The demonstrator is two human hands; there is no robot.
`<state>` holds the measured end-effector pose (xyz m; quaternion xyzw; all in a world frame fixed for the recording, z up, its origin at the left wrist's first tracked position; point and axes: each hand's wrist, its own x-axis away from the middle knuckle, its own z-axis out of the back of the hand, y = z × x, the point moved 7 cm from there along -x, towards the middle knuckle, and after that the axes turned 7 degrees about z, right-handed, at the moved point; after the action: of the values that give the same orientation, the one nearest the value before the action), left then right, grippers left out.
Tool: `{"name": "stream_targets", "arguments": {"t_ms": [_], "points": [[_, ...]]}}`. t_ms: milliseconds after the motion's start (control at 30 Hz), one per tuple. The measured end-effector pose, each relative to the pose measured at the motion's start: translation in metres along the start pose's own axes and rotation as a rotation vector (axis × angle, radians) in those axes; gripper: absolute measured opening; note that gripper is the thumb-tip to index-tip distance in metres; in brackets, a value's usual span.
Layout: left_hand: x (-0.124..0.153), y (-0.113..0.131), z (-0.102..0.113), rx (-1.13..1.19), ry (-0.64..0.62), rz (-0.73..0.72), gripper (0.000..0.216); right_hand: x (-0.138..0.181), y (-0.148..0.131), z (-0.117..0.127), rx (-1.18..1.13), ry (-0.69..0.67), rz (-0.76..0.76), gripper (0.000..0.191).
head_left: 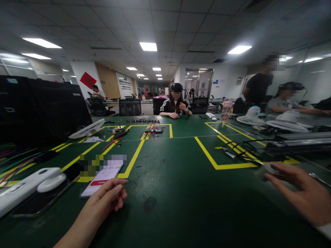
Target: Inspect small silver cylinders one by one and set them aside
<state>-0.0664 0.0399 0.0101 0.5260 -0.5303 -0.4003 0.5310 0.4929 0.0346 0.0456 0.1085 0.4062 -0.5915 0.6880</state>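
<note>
At the near right, the right hand [303, 193] is up over the table [181, 199], its grip narrow, thumb and fingers pinching a small grey object [270, 168], too blurred to name! That little piece sits above the green surface, close to the black cables [244, 146] just beyond it. Over to the near left, the left hand [110, 197] has its grip loosely curled, fingertips pointing right; whether anything is tucked inside, I can't tell. Right by it lies a phone [106, 175], screen up, showing a running-time display and a red button. Farther left, a white mouse [51, 182] rests on a dark phone [49, 199], alongside a white device [24, 193] marked with a 3.

Moving outward, yellow tape [206, 153] draws boxes across the surface, and a tangled wire bundle [154, 131] lies within the far middle one. Far right, two white fans [250, 117] stand beyond the dark metal bars [297, 141], with a bottle [227, 112] to their left. Across the far edge sits a person [176, 107] in a dark cap and striped black sleeves, arms at the table!
</note>
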Motion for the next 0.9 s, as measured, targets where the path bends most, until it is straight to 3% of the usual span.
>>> {"name": "stream_targets", "arguments": {"t_ms": [167,233,300,467,567,667,800,900], "points": [[0.002,0.0,0.001,-0.006,0.017,-0.013,0.025,0.003,-0.167,-0.064,-0.392,-0.155,0.432,0.036],[0.002,-0.001,0.003,-0.005,0.02,-0.013,0.026,0.004,-0.214,-0.083,-0.574,-0.219,0.486,0.036],[0.002,-0.002,0.004,-0.016,0.009,-0.008,0.025,0.004,-0.242,-0.095,-0.69,-0.273,0.496,0.036],[0.005,0.001,-0.001,-0.177,-0.039,-0.021,0.021,0.009,-0.256,-0.107,-0.743,-0.417,0.476,0.033],[0.011,0.008,-0.019,-0.39,-0.07,-0.08,0.018,0.01,-0.248,-0.113,-0.721,-0.473,0.359,0.045],[0.02,0.018,-0.058,-0.541,-0.154,-0.167,0.019,0.008,-0.242,-0.121,-0.738,-0.55,0.205,0.059],[0.033,0.03,-0.124,-0.626,-0.292,-0.276,0.024,0.006,-0.247,-0.125,-0.791,-0.651,0.169,0.035],[0.038,0.043,-0.16,-0.665,-0.312,-0.417,0.015,0.004,-0.249,-0.123,-0.841,-0.642,0.205,0.035]]}}
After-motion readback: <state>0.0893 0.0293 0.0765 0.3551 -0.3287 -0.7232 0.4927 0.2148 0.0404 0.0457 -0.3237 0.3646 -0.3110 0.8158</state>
